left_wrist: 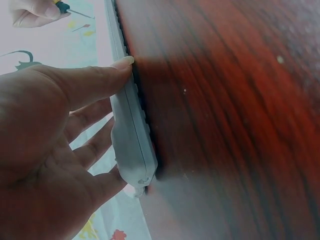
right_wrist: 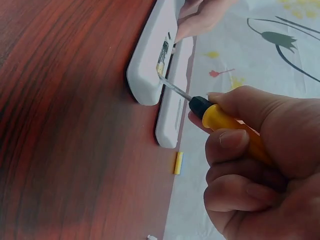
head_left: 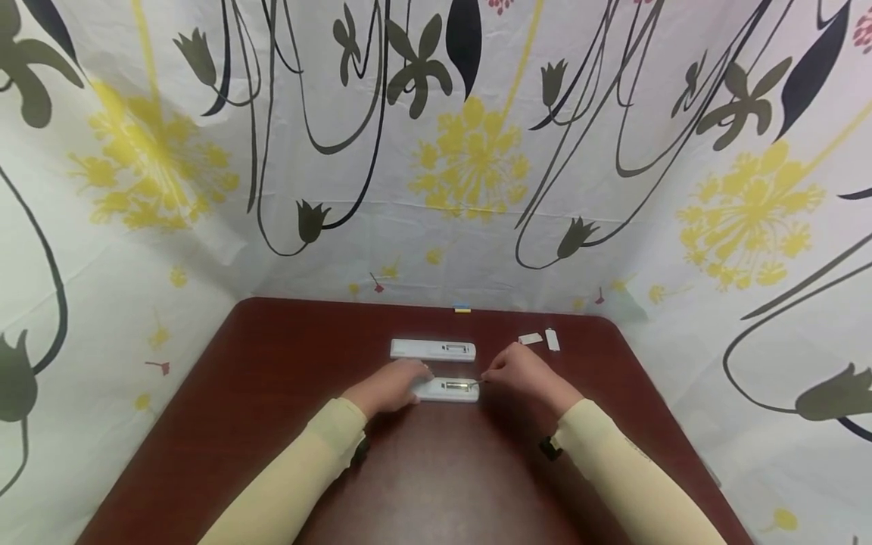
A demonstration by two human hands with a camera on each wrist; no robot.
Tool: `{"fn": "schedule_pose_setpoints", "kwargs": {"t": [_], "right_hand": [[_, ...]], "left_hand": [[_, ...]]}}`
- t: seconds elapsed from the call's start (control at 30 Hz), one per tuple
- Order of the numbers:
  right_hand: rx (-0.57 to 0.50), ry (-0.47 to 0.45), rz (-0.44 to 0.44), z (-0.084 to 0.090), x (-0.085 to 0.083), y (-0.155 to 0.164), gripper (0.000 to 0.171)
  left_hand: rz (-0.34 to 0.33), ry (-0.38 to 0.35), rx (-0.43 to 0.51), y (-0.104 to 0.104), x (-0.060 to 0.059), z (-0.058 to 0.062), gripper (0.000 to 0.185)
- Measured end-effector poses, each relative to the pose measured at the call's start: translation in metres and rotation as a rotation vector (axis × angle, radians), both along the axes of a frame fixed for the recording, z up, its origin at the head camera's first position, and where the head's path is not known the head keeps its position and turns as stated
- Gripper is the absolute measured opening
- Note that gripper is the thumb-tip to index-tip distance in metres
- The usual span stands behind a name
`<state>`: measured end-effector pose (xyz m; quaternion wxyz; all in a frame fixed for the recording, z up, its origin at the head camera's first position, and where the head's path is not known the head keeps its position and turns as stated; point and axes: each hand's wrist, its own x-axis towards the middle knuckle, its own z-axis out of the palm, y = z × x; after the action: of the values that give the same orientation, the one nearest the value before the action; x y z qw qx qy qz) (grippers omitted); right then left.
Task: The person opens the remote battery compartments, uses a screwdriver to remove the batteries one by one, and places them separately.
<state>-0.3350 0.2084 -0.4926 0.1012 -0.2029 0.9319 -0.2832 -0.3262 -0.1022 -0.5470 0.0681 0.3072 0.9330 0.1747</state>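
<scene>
A white remote control (head_left: 429, 390) lies face down on the table, its battery compartment uncovered and a battery (right_wrist: 162, 57) inside. My left hand (head_left: 391, 384) grips its left end, thumb on the near edge (left_wrist: 120, 70) and fingers along the far side. In my right hand (head_left: 527, 375) is a screwdriver (right_wrist: 230, 127) with a yellow and black handle. Its metal tip touches the compartment's right end, close to the battery. Behind lies a second white remote control (head_left: 425, 349), also with its compartment uncovered; whether it holds a battery is unclear.
Two small white covers (head_left: 530, 338) lie at the back right of the dark red table (head_left: 306, 333). A small yellow and blue item (head_left: 462, 309) sits at the far edge. Patterned white cloth (head_left: 381, 257) hangs behind and along both sides.
</scene>
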Motion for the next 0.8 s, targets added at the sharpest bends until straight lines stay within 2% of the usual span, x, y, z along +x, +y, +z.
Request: {"fn": "schedule_pose_setpoints", "kwargs": {"t": [0.4,0.47,0.63,0.7,0.8], "right_hand": [[-0.016,-0.021,-0.009,0.001,-0.002,0.001,0.023],[-0.075,-0.054,-0.052,0.001,-0.002,0.001,0.022],[-0.243,0.024,-0.215,0.004,-0.005,-0.003,0.019],[-0.247,0.078,-0.233,0.003,-0.006,-0.008,0.021],[-0.244,0.063,-0.224,0.000,-0.006,-0.014,0.023]], "left_hand": [[-0.003,0.002,0.010,0.000,0.000,0.001,0.045],[-0.002,0.001,0.011,-0.001,0.001,0.001,0.045],[-0.012,0.001,0.020,-0.002,0.003,0.003,0.045],[-0.021,0.007,0.025,-0.003,0.003,0.004,0.045],[-0.034,0.015,0.026,-0.003,0.003,0.004,0.046]]}}
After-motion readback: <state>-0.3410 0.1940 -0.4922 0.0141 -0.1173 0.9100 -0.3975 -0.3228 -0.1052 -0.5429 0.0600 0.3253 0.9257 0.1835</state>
